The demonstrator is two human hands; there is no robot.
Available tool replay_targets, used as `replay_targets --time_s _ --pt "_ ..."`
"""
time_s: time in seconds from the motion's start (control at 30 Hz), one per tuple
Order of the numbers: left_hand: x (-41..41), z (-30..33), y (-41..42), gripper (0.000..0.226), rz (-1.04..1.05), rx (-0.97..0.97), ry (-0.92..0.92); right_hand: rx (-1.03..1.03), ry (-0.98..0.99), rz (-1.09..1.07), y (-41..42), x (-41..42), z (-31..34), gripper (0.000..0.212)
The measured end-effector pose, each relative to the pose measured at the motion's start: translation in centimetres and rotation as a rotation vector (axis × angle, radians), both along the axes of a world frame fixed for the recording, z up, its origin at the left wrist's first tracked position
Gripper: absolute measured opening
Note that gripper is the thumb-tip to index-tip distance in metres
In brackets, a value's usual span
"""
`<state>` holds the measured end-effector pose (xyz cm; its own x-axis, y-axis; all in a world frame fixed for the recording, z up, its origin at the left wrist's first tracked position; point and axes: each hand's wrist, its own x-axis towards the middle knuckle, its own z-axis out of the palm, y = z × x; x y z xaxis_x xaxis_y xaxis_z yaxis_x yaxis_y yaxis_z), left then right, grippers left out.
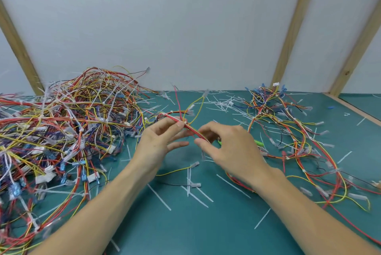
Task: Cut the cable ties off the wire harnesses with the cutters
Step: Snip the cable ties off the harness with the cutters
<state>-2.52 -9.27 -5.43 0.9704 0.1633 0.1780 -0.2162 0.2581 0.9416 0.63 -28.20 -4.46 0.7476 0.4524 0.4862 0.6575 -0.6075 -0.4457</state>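
Above the green mat, the left hand and right hand each pinch one wire bundle; green cutters lie mostly hidden behind the right hand.

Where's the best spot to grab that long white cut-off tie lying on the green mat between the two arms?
Pinch the cut-off tie near its middle, coming straight down from above. It is a thin flat strip lying on the green mat, with bare mat along both sides, so fingertips fit either side of it.
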Motion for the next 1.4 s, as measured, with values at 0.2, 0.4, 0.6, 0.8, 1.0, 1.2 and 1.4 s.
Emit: replay_targets --time_s 0.2,0.4,0.6,0.8,1.0,1.2,1.4 --pt "0.1 0.1 -0.1 0.028 -0.03 -0.103 0.11 0.16 -0.046 0.063 -1.0 1.1 0.4 0.005" --pt "-0.2 0.6 0.4 0.025 0.124 -0.188 0.262 0.045 -0.001 0.107 -1.4 1.8 0.1 0.003" --pt "-0.3 0.7 0.7 0.016 0.176 0.225 -0.04 0.161 0.362 0.17 -1.4 2.1 0.2 0.024" --pt "-0.6 0.3 -0.7 0.018 0.05 0.505 -0.187 0.652 0.823 0.284 -1.4 2.1 1.1 0.031" --pt "-0.5 -0.3 -1.1 0.022 0.016 0.591 -0.155 0.624 0.684 0.296 -1.0 1.6 1.0 0.021" --pt "-0.7 -1.7 -1.6 0.025 0.138 0.807 -0.201 0.638 0.667 0.227 -0.1 0.9 0.5 0.008" --pt "-0.9 -1.2 -1.2 0.022 0.264 1.031 -0.328 0.662 0.58 0.132 0.7 0.2 0.4 0.016"
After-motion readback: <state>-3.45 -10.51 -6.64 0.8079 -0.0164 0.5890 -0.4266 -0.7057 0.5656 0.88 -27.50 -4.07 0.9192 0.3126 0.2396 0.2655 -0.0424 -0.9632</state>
